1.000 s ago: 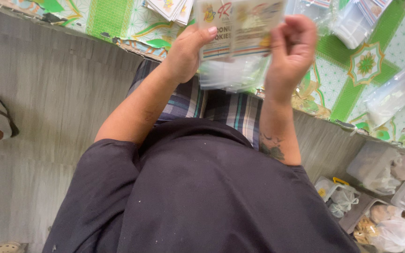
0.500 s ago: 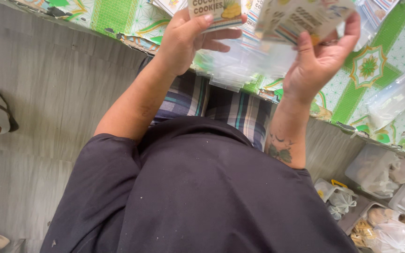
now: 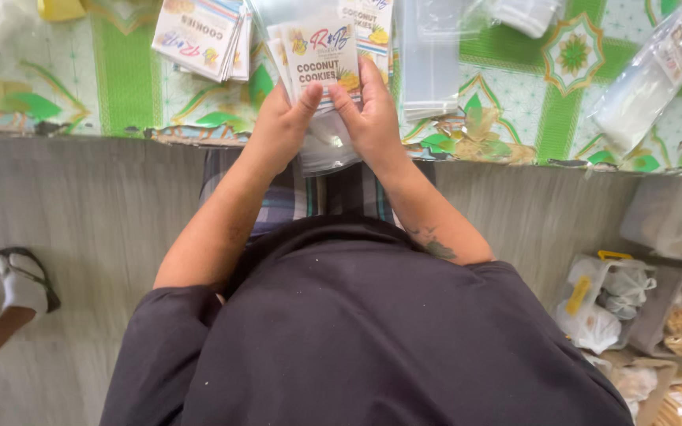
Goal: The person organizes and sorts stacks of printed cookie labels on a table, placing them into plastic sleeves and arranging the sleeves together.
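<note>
- Both thumbs press the white printed paper label card (image 3: 324,59), fingers pinched behind it.
- Left hand (image 3: 282,126) and right hand (image 3: 372,118) hold card and clear plastic pouch (image 3: 327,146) together above the green patterned mat (image 3: 515,95).
- Keeping the card's edges square with the pouch would likely keep it from creasing.
- More white label cards (image 3: 203,35) lie stacked nearby.

Label stack (image 3: 203,35) left of held pouch (image 3: 321,67)

The printed label cards (image 3: 324,59) and the clear bags (image 3: 327,146) are partly covered by the two hands (image 3: 329,118). The top edge cuts off a second stack of labels (image 3: 203,35) and a yellow thing (image 3: 61,8). The bags at the lower right (image 3: 657,315) are blurred, their contents unclear. Another person's foot (image 3: 21,284) is cut by the left edge.
</note>
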